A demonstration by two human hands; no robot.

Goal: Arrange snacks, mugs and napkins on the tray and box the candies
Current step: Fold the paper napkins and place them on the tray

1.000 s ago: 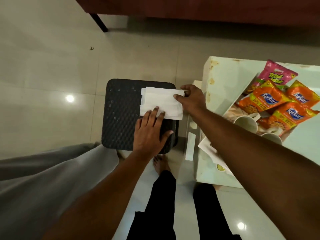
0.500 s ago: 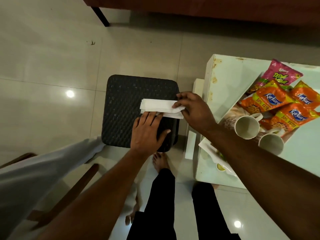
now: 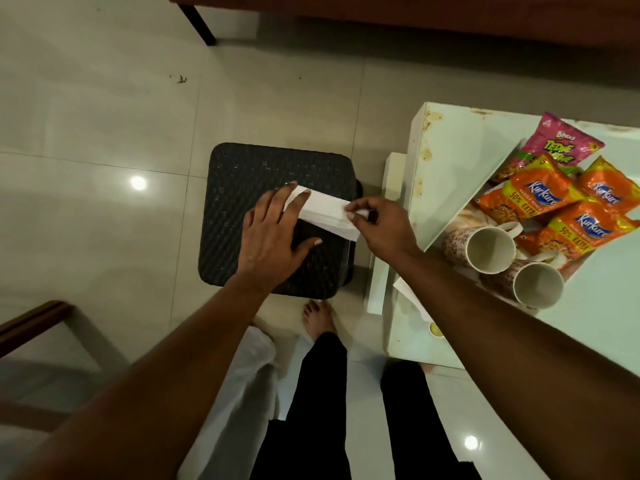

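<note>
A folded white napkin (image 3: 327, 214) lies across the top of a black woven stool (image 3: 242, 188). My left hand (image 3: 273, 237) rests flat on the napkin's left end with straight fingers. My right hand (image 3: 377, 225) pinches the napkin's right end between thumb and fingers. On the white table (image 3: 450, 150) to the right sits a tray (image 3: 460, 216) holding orange Kurkure packets (image 3: 540, 195), a pink snack packet (image 3: 562, 142) and two empty mugs, one nearer the stool (image 3: 490, 249) and one (image 3: 538, 285) closer to me.
Another white napkin (image 3: 410, 297) lies on the table's near corner beside a small yellow candy (image 3: 435, 330). My legs and a bare foot (image 3: 318, 318) stand on the tiled floor. A wooden chair frame (image 3: 31, 320) is at lower left, dark furniture along the top.
The napkin has been folded narrower. My left hand slid up over its left end, and my right hand now pinches the right end, lifting it slightly off the stool.
</note>
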